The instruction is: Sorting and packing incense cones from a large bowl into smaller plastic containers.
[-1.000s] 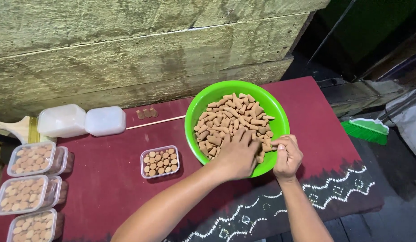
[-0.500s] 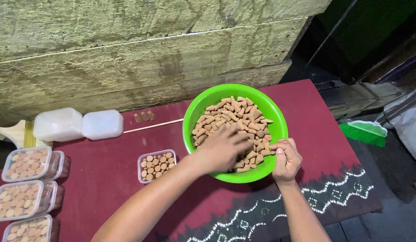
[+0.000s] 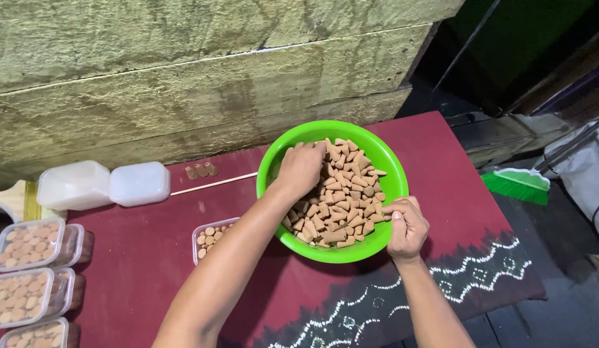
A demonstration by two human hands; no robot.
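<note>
A bright green plastic bowl [image 3: 390, 174] full of small tan cone-shaped pieces [image 3: 341, 193] sits on a dark red cloth [image 3: 151, 251]. My left hand [image 3: 301, 169] reaches into the bowl's far left side, fingers curled down among the pieces. My right hand [image 3: 408, 227] grips the bowl's near right rim, thumb over the edge. A small clear plastic box [image 3: 209, 233] partly filled with the same pieces lies just left of the bowl, half hidden by my left forearm.
Several filled clear boxes [image 3: 29, 241] are stacked at the left edge. Two white lidded containers [image 3: 106, 185], a thin wooden stick [image 3: 212, 184] and a few loose pieces [image 3: 201, 170] lie near the stone wall. A green broom head [image 3: 513, 185] is on the floor at right.
My left hand has moved from the bowl's near side up to its far left part, deeper among the pieces. My right hand has stayed at the near right rim.
</note>
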